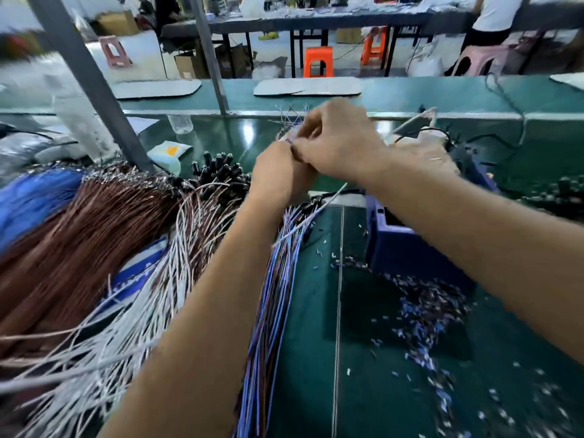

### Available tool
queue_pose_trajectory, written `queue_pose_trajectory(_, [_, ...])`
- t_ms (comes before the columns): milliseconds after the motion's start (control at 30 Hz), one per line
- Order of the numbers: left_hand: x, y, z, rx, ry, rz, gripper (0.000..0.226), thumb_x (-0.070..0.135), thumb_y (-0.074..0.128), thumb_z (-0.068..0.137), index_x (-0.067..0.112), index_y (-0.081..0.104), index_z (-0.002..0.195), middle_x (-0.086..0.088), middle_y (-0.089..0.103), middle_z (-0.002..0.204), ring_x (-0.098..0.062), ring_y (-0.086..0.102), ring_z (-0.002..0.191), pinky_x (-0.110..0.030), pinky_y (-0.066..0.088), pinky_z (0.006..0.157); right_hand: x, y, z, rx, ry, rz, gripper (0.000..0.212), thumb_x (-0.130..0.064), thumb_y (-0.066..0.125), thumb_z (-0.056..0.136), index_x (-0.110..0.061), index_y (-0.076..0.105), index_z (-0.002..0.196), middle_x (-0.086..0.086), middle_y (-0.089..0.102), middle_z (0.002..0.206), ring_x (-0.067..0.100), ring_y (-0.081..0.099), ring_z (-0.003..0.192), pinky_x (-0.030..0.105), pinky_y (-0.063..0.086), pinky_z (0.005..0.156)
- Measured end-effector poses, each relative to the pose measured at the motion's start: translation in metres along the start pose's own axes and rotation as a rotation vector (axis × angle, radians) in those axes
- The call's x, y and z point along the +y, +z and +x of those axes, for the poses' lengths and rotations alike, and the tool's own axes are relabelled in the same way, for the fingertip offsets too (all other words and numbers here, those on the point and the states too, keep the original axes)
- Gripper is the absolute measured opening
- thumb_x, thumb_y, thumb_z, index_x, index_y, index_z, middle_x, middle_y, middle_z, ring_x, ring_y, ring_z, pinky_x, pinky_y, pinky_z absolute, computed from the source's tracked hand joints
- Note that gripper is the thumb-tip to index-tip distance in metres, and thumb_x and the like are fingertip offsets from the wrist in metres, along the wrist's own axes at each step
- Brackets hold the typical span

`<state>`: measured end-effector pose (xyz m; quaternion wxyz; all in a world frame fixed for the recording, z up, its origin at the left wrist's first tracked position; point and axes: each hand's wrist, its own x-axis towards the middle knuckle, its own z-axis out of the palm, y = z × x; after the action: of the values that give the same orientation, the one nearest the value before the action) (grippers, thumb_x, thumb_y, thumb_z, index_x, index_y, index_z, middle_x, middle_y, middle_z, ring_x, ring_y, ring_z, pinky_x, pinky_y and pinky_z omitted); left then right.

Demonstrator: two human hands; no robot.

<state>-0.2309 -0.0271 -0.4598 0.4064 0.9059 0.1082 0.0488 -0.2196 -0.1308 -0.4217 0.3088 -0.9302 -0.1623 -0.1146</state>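
Two hands meet above the green counter (311, 358). The left hand (281, 172) is clenched round a bundle of thin blue and brown wires (268, 311) — the bundle trails from that fist toward the near edge. The right hand (338, 140), fingers curled, pinches the bundle's loose upper ends just above the left. The strands are too many to count. Behind stand two orange plastic stools (318, 61). Print on the blue-and-white strip (142, 263) — too blurred to read.

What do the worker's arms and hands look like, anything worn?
Both forearms are bare, with no sleeves in view right to the frame edge. The left grip and right grip are ungloved. No watch, wristband or ring shows, though motion blur softens the fingers.
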Motion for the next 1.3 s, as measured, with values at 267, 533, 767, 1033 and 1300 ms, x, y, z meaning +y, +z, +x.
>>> queue_pose_trajectory(267, [-0.030, -0.003, -0.062, -0.379, -0.021, 0.635, 0.010, 0.006, 0.064, 0.092, 0.003, 0.069, 0.084, -0.014, 0.073, 0.080, -0.025, 0.077, 0.070, -0.033, 0.063, 0.067, 0.028, 0.053, -0.154, -0.291, 0.329, 0.394, 0.021, -0.005, 0.056, 0.092, 0.005, 0.069, 0.078, 0.022, 0.072, 0.068, 0.030, 0.072, 0.051, 0.046, 0.063, 0.052])
queue_pose_trajectory(533, [-0.028, 0.043, -0.041, 0.011, 0.116, 0.752, 0.020, 0.014, 0.068, 0.086, 0.011, 0.068, 0.107, -0.015, 0.067, 0.111, -0.037, 0.067, 0.109, -0.037, 0.049, 0.077, 0.030, 0.102, -0.141, -0.321, 0.511, 0.557, 0.034, -0.015, 0.055, 0.100, 0.001, 0.061, 0.071, 0.020, 0.067, 0.057, 0.038, 0.073, 0.054, 0.051, 0.065, 0.060])
queue_pose_trajectory(767, [-0.036, 0.068, -0.023, 0.041, 0.155, 0.835, 0.022, 0.002, 0.063, 0.088, 0.007, 0.070, 0.108, -0.015, 0.068, 0.114, -0.038, 0.066, 0.110, -0.039, 0.045, 0.070, 0.040, 0.104, -0.136, -0.383, 0.518, 0.541, 0.034, -0.009, 0.045, 0.097, 0.004, 0.065, 0.073, 0.014, 0.068, 0.052, 0.024, 0.064, 0.037, 0.022, 0.045, 0.037])
queue_pose_trajectory(1033, [-0.035, 0.060, -0.020, -0.043, 0.075, 0.647, 0.025, 0.010, 0.060, 0.081, 0.013, 0.041, 0.066, -0.013, 0.057, 0.082, -0.034, 0.056, 0.080, -0.034, 0.044, 0.066, 0.044, 0.102, -0.140, -0.339, 0.533, 0.709, 0.028, -0.016, 0.051, 0.102, 0.006, 0.066, 0.093, 0.013, 0.067, 0.055, 0.025, 0.065, 0.040, 0.025, 0.047, 0.038])
queue_pose_trajectory(1300, [-0.028, 0.062, -0.025, -0.008, -0.119, -0.293, 0.011, 0.010, 0.048, 0.089, 0.010, 0.050, 0.078, -0.010, 0.071, 0.067, -0.023, 0.053, 0.049, -0.024, 0.041, 0.051, 0.040, 0.103, -0.143, -0.149, 0.451, 0.743, 0.040, -0.039, 0.051, 0.104, -0.011, 0.063, 0.079, -0.001, 0.045, 0.059, 0.018, 0.038, 0.059, 0.036, 0.029, 0.062])
